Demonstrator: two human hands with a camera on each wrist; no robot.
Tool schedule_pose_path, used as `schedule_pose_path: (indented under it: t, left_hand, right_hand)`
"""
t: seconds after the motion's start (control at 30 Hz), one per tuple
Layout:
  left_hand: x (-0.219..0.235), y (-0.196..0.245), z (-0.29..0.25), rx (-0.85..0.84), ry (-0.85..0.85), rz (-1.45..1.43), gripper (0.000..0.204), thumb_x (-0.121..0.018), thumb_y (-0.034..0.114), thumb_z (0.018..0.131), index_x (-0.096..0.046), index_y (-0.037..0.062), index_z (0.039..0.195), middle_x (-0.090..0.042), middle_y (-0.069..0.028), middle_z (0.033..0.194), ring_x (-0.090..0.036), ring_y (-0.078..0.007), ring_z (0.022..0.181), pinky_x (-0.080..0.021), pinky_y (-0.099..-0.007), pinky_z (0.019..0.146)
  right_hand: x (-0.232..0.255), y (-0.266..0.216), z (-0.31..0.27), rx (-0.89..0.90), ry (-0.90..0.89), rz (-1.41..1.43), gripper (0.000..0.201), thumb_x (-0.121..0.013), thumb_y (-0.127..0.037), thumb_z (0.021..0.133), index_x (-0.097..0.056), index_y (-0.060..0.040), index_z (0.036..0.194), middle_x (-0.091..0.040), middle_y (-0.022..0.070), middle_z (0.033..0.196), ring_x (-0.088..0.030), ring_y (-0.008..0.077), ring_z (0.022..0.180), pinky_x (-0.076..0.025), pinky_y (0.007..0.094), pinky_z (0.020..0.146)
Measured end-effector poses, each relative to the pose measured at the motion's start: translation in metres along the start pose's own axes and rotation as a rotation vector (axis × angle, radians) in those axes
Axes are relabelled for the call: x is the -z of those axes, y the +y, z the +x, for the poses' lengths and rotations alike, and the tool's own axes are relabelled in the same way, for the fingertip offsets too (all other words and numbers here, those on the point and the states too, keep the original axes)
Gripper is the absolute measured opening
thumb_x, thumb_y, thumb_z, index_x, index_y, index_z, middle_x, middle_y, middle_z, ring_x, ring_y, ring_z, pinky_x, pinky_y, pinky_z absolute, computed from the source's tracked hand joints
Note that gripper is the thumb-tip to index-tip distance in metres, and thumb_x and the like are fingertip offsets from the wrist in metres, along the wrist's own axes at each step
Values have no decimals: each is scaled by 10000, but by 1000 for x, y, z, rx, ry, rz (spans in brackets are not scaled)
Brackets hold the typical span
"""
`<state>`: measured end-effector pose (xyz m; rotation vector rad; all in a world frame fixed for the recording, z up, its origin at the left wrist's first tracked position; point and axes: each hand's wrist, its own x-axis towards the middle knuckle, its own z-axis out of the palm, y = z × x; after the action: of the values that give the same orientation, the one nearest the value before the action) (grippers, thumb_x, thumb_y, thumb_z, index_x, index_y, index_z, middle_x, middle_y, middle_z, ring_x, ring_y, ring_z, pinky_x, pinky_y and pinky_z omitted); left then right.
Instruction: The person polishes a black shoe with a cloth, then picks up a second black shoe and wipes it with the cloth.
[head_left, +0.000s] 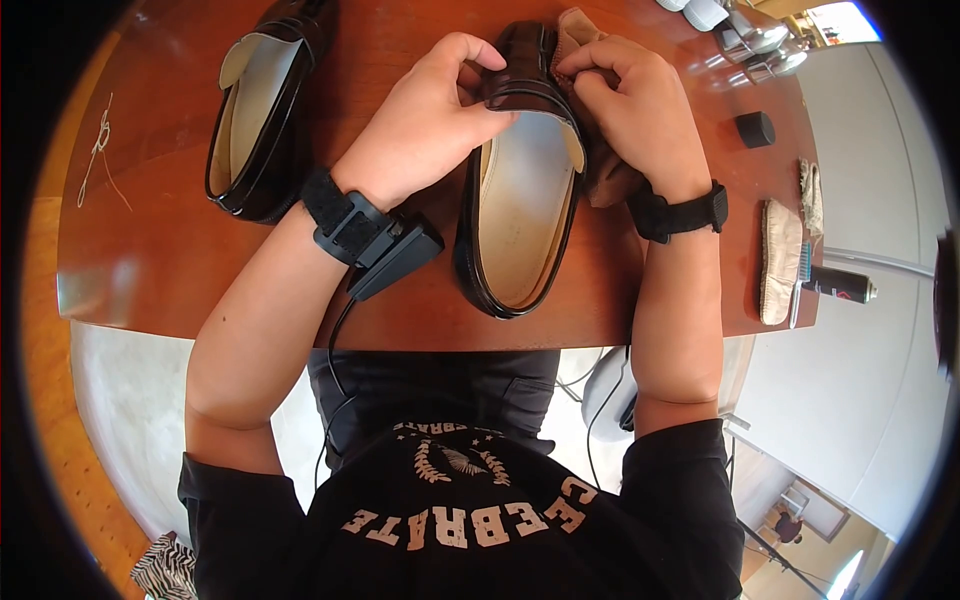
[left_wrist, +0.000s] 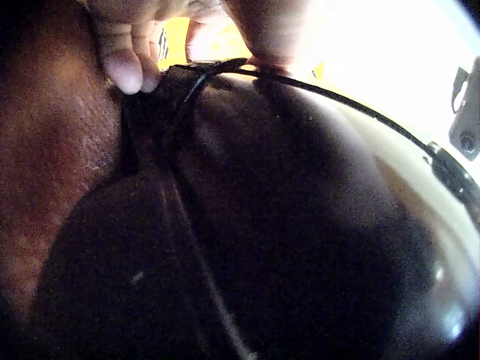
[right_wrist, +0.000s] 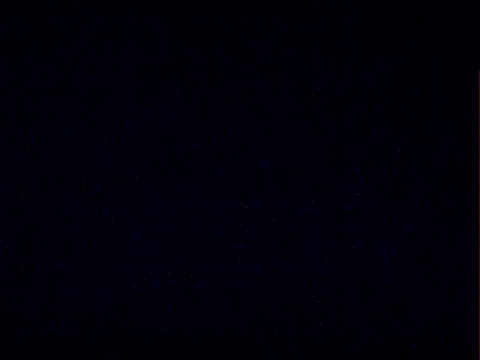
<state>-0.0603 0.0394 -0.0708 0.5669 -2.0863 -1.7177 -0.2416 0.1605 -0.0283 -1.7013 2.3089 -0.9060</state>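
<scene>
A dark brown leather loafer (head_left: 528, 70) lies on the table in front of me, its toe pointing away and its pale insole facing up. My left hand (head_left: 420, 125) grips it at the tongue and strap, thumb at the opening's edge and fingers over the far side. The left wrist view shows the shoe's dark side (left_wrist: 292, 202) up close, with fingertips (left_wrist: 124, 71) at its upper edge. On the shoe's right side, my right hand (head_left: 640, 115) holds a brownish-pink cloth (head_left: 577, 32) against the leather; part of the cloth hangs below the palm. The right wrist view is black.
A matching loafer (head_left: 285, 110) stands to the left, near a thin string (head_left: 98, 145). At right are a black cylinder (head_left: 755, 129), a beige pad (head_left: 779, 260), a small brush (head_left: 801, 275) and a black spray can (head_left: 842, 284) by the table edge. Shiny metal pieces (head_left: 762, 45) stand at the back right.
</scene>
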Motion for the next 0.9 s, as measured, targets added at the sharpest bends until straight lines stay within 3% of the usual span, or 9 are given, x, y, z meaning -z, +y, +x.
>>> schedule_pose_path:
  t: [0.63,0.73,0.9]
  left_hand:
    - [2,-5,2,-30,-6,21,296,-737,141,909,-547,51,1118,-602,-28,1025,-569,-93,868,-477,-253,794]
    - [2,-4,1,-26,-5,11,305,-739,144,908,-547,50,1126,-604,-35,1038,-571,-95,880,-479,-255,800]
    - [-2,-2,-1,-19,40,34,452,-744,165,906,-545,28,1288,-591,-74,1107,-583,-118,926,-489,-267,845]
  right_hand:
    - [-4,5,2,-77,47,-68,257,-582,-109,892,-745,-29,1073,-744,161,1020,-719,286,922,-550,361,842]
    - [-5,8,2,-59,51,-70,253,-584,-108,891,-744,-29,1070,-746,156,989,-721,276,885,-552,354,813]
    - [-4,6,1,-32,65,-81,242,-588,-109,890,-743,-33,1059,-744,149,947,-719,264,838,-552,348,776]
